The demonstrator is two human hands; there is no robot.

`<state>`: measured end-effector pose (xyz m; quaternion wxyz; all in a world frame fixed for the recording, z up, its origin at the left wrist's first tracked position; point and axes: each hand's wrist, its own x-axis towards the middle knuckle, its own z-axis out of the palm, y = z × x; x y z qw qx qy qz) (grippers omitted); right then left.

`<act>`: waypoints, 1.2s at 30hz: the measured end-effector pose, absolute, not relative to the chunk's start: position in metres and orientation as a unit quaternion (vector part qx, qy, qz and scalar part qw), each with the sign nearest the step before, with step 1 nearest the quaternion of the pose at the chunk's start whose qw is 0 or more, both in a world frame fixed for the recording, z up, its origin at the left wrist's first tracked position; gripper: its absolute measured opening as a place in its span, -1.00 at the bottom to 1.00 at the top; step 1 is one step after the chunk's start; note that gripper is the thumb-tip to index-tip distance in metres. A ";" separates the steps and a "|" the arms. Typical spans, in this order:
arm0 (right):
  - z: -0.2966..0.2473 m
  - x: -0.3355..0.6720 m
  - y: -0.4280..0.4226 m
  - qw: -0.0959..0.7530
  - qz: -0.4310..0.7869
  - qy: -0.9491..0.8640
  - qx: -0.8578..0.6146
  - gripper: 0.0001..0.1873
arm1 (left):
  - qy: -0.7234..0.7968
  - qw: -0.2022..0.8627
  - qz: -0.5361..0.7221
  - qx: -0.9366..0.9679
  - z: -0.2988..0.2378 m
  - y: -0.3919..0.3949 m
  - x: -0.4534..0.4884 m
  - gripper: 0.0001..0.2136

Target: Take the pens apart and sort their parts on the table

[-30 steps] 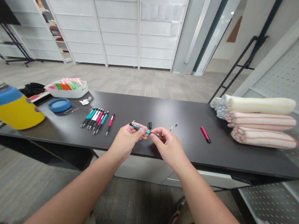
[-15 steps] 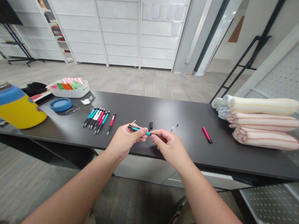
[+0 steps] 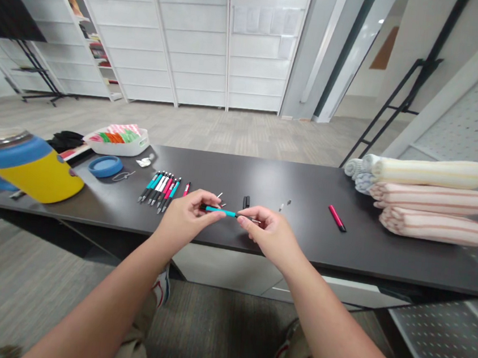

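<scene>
A teal and black pen lies level between my two hands above the desk's front part. My left hand is closed, its thumb and fingers pinching the pen's black and teal end. With the fingertips of my right hand I grip the dark tip end. Just beyond the pen are two small black pen parts, and a thin light piece is close to my left fingers. Tiny pieces rest farther right. Left of my hands is a row of several pens, with a red pen beside it.
A red pen barrel lies right on the dark desk, before rolled striped towels. At left are a tipped yellow and blue mug, a blue lid and a white tray of colourful packets.
My left hand has slid left along the pen, so more of its teal barrel shows. My right hand keeps its grip at the tip end. The view has shifted slightly.
</scene>
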<state>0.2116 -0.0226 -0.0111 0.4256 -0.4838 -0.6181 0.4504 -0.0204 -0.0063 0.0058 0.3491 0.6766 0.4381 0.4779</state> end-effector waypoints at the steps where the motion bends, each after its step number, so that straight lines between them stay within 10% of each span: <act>1: -0.011 0.209 -0.022 0.421 0.450 -0.622 -0.483 -0.59 | 0.430 0.284 0.434 0.739 0.006 -0.007 -0.027 -0.77; 7: -0.013 0.197 -0.020 0.401 0.391 -0.678 -0.476 -0.71 | 0.387 0.076 0.281 0.875 0.003 -0.008 -0.053 -0.79; 36: -0.019 0.199 -0.018 0.396 0.344 -0.694 -0.493 -0.78 | 0.394 -0.025 0.141 0.908 -0.013 0.000 -0.041 -0.76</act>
